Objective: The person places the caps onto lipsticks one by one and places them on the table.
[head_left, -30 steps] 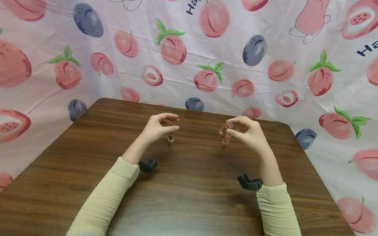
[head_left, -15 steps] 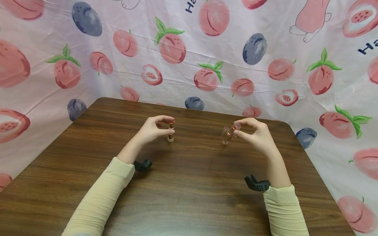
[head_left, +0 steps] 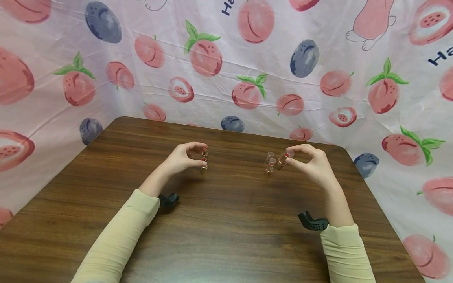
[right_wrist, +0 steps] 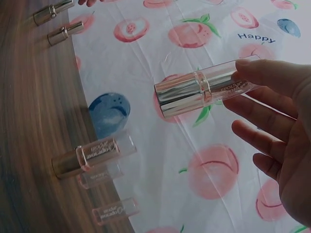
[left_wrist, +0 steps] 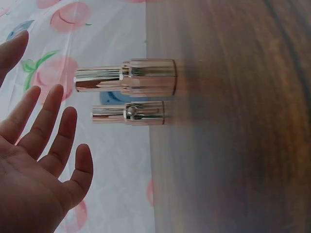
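A pink-and-white fruit-print cloth (head_left: pixel 219 94) forms the far and side backdrop. In front of it is a brown wood-grain table (head_left: pixel 226 232). Two pale yellow sleeves (head_left: pixel 122 232) extend from the near edge, one left, one right.

The left hand (head_left: pixel 179 160) has its fingers spread, gripping nothing; the left wrist view shows a gap between its fingertips and the items beside it. The right hand (head_left: pixel 317 165) pinches the clear cover of a capped lipstick between thumb and index finger; its remaining fingers are extended. A black wrist unit (head_left: pixel 313 222) is located at each wrist.

The held lipstick (right_wrist: pixel 181 93) is tilted and clear of the table. A standing capped lipstick (right_wrist: pixel 68 162) is positioned left of it. Two uncapped lipsticks stand upright at the left hand: a far lipstick (head_left: pixel 205 153) and a near lipstick (head_left: pixel 204 165). Two clear caps (right_wrist: pixel 115 211) rest just beside the standing capped lipstick, on its far side.
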Action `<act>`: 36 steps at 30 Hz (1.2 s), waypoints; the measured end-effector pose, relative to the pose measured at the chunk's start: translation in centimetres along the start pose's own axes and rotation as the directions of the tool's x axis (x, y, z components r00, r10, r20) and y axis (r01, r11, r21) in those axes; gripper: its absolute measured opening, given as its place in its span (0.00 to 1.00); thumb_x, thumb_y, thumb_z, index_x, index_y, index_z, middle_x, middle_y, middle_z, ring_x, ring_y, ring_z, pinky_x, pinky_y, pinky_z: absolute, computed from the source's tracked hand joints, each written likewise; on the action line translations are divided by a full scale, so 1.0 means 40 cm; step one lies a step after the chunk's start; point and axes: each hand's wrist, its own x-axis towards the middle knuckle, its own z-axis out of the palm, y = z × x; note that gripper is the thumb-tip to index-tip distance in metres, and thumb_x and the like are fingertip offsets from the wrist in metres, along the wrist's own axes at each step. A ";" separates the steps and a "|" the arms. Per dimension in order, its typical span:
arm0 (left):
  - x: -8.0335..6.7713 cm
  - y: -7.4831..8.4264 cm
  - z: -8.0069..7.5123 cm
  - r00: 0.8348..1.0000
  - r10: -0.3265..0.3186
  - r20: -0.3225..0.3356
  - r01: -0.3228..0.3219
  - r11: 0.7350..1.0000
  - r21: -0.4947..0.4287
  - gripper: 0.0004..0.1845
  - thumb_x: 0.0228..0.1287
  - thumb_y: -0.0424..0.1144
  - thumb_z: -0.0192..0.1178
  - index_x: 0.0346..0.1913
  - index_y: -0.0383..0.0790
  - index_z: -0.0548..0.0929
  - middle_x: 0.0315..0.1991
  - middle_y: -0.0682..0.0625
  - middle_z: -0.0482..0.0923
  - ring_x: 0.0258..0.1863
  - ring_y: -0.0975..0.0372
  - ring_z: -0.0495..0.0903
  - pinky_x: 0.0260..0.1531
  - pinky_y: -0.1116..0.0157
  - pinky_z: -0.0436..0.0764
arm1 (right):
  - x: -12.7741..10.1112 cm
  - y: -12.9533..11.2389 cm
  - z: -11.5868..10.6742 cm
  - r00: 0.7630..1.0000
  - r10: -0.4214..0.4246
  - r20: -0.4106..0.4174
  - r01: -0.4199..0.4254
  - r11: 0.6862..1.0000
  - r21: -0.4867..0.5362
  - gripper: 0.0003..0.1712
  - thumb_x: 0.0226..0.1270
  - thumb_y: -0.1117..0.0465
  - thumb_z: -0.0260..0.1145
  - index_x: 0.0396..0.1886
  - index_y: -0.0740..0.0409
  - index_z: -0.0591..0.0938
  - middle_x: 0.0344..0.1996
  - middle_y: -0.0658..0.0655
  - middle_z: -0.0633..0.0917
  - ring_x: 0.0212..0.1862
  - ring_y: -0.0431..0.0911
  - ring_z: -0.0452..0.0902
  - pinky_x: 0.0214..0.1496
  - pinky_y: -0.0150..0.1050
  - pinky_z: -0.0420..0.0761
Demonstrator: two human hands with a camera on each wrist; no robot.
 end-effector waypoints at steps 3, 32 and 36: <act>0.002 -0.008 0.002 1.000 -0.016 0.013 0.016 1.000 0.006 0.28 0.52 0.31 0.72 0.58 0.34 0.77 0.51 0.37 0.78 0.53 0.49 0.72 0.49 0.51 0.68 | -0.003 -0.030 -0.005 1.000 0.013 0.004 -0.013 1.000 -0.004 0.14 0.53 0.74 0.72 0.41 0.71 0.83 0.39 0.65 0.84 0.44 0.34 0.74 0.50 0.27 0.67; 0.001 -0.053 0.003 0.980 -0.173 0.097 0.174 0.985 -0.006 0.31 0.50 0.33 0.73 0.59 0.33 0.77 0.54 0.40 0.78 0.56 0.49 0.73 0.55 0.51 0.70 | -0.003 0.143 0.002 0.971 0.230 0.061 -0.234 0.970 0.061 0.19 0.58 0.58 0.73 0.47 0.64 0.84 0.44 0.62 0.84 0.49 0.51 0.75 0.47 0.37 0.72; 0.003 -0.054 0.005 0.976 -0.188 0.108 0.189 0.982 0.003 0.31 0.51 0.32 0.73 0.60 0.33 0.76 0.55 0.41 0.77 0.56 0.49 0.74 0.55 0.51 0.71 | -0.002 0.161 0.006 0.973 0.222 0.060 -0.226 0.972 0.069 0.19 0.59 0.59 0.73 0.47 0.64 0.84 0.42 0.60 0.85 0.43 0.45 0.77 0.39 0.30 0.74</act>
